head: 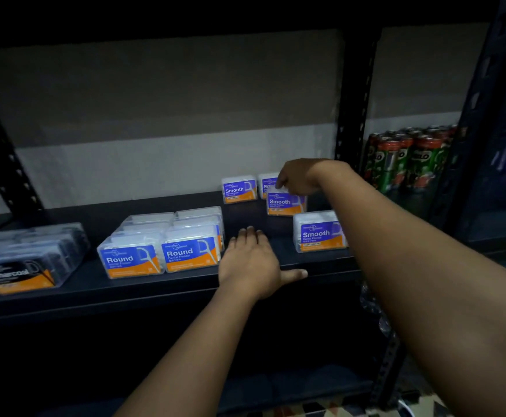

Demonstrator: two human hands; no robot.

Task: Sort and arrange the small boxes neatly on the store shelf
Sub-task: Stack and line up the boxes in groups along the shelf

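Small clear floss boxes stand on a dark shelf [155, 284]. Two rows labelled "Round" [161, 257] sit mid-shelf. Black "Charcoal" boxes [20, 272] fill the left end. Several "Smooth" boxes lie scattered to the right: one at the back [239, 190], one partly hidden behind my fingers [266, 183], one near the front [321, 233]. My right hand [298, 179] reaches deep and grips the top of another "Smooth" box [283, 204]. My left hand [250, 260] rests flat on the shelf front, fingers straight, thumb along the edge.
A perforated black upright [354, 115] divides this bay from the one on the right, where green and red drink cans [408, 158] stand packed together. Another slanted upright [2, 158] is at the left. A grey wall backs the shelf.
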